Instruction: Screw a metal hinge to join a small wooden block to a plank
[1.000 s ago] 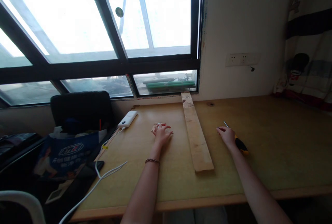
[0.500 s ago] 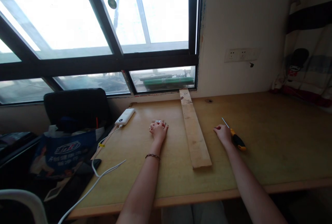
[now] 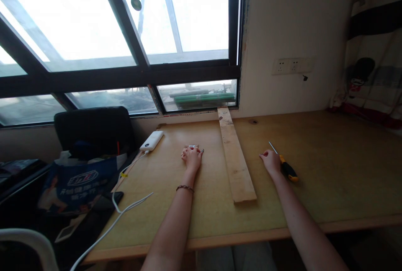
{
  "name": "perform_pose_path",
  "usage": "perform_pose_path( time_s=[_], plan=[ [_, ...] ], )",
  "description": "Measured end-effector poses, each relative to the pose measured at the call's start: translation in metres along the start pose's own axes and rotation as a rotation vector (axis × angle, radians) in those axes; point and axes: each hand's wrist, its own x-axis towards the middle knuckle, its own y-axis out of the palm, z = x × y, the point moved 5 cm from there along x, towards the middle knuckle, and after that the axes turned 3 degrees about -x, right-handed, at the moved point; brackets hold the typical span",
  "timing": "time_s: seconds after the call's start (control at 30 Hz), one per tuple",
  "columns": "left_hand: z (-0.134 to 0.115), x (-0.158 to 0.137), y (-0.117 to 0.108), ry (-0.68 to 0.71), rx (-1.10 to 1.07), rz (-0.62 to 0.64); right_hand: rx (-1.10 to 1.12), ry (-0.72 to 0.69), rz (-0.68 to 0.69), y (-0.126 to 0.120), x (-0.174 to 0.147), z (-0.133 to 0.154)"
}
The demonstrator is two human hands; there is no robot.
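My left hand rests on the desk to the left of a wooden plank. Its fingers are bent over a small pale, shiny piece, mostly hidden under them, whose kind I cannot make out. Right of the plank, my right hand lies on the desktop with fingers and thumb pinched together. Whatever may be between those fingertips is too small to see. Just beside this hand lies a screwdriver with a yellow and black handle, its shaft pointing toward the wall.
A white power bank with a white cable sits at the left edge of the desk. Beyond that edge stand a black chair and a blue bag. The window and a wall socket are behind.
The fingers of my left hand have drawn in a little around the small piece. My right hand, the plank and the screwdriver look the same.
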Motion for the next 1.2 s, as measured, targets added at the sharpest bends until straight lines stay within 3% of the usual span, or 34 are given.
perform_pose_path(
  time_s=[0.4,0.5,0.57,0.67,0.77,0.87,1.03,1.2],
  plan=[
    [-0.006,-0.001,0.001,0.018,0.085,0.001,-0.163,0.023,-0.065,-0.017,-0.008,0.010],
    [-0.013,-0.002,-0.008,-0.003,-0.018,-0.038,-0.031,-0.014,-0.184,-0.029,-0.011,0.022],
    [-0.026,-0.007,-0.014,0.000,-0.179,-0.056,0.168,-0.096,-0.220,-0.036,-0.017,0.037],
    [-0.064,-0.031,-0.021,0.105,-0.534,-0.014,0.601,-0.181,-0.082,-0.037,-0.034,0.065],
    [-0.109,-0.069,-0.022,0.236,-0.928,0.143,0.988,-0.160,0.257,-0.027,-0.060,0.092],
    [-0.136,-0.099,-0.026,0.320,-1.117,0.241,1.192,-0.130,0.492,-0.019,-0.081,0.108],
    [-0.141,-0.106,-0.031,0.331,-1.215,0.285,1.301,-0.029,0.518,-0.015,-0.083,0.107],
    [-0.143,-0.105,-0.023,0.221,-1.328,0.471,1.341,0.015,0.482,-0.015,-0.078,0.104]
  ],
)
